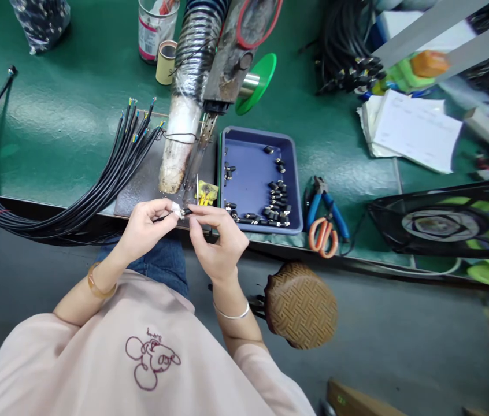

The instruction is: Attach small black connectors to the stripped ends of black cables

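Note:
At the bench's front edge, my left hand [147,228] pinches a black cable [165,218] near its end; something white covers a fingertip. My right hand [221,240] is closed at the fingertips on a small black connector [187,211], which meets the cable end between both hands. Fine detail at the joint is too small to make out. Just beyond my fingers are the metal tip of a soldering fixture [203,138] and a yellow piece [207,193]. To the right, a blue tray [247,173] holds several similar black connectors [278,199].
A bundle of black cables [54,222] with stripped ends lies left. A foil-wrapped duct [184,98] and a green solder spool [266,81] stand ahead. Blue-handled pliers [333,211], orange-handled scissors [323,238], a black fan [444,222] and papers [418,130] are right; a stool [303,306] stands below.

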Demonstrator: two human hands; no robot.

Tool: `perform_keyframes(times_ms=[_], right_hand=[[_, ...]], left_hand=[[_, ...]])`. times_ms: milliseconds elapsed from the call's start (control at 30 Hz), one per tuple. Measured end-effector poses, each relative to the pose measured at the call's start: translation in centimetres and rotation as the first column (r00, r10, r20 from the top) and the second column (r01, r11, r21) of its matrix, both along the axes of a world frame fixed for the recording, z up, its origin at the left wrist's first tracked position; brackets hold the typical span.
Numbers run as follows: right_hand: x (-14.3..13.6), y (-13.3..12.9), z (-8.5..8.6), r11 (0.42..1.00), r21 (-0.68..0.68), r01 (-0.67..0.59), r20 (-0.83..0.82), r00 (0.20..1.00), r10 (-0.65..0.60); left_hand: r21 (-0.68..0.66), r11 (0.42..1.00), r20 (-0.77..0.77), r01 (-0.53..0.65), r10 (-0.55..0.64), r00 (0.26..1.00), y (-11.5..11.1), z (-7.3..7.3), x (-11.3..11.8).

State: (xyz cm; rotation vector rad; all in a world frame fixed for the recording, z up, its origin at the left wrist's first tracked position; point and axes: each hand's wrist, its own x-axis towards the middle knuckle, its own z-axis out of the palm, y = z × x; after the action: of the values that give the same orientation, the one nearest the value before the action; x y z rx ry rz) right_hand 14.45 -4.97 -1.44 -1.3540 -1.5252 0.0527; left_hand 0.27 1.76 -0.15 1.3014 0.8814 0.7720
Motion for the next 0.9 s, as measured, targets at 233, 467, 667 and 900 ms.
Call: perform_keyframes(times_ms=[233,467,667,900], right_hand=[[0.7,-0.3,-0.2,0.990,-0.040,-0.137,0.028,0.990,0.138],[0.5,-0.4,0.3,0.949,-0.264,-0.173,-0.353,0.933,0.072],[0.1,-0.3,0.6,0.940,-0.269,-0.212,-0.378,0.920,0.099],[0.1,-0.6,0.4,0.971,-0.208,-0.119,-0.183,0.980,0.081]], left_hand=[[-0.068,0.993,0.030,0.094,-0.092,0.995,-0.7,0.8,-0.5],[-0.058,0.995,0.071,0.076,-0.072,0.995,-1.8,0.7,-0.9],[-0.127,0.989,0.098,0.077,-0.065,0.993,-1.5,0.3,-1.1],[-0.163,0.985,0.139,0.063,-0.041,0.989,-1.4,0.1,-1.0]])
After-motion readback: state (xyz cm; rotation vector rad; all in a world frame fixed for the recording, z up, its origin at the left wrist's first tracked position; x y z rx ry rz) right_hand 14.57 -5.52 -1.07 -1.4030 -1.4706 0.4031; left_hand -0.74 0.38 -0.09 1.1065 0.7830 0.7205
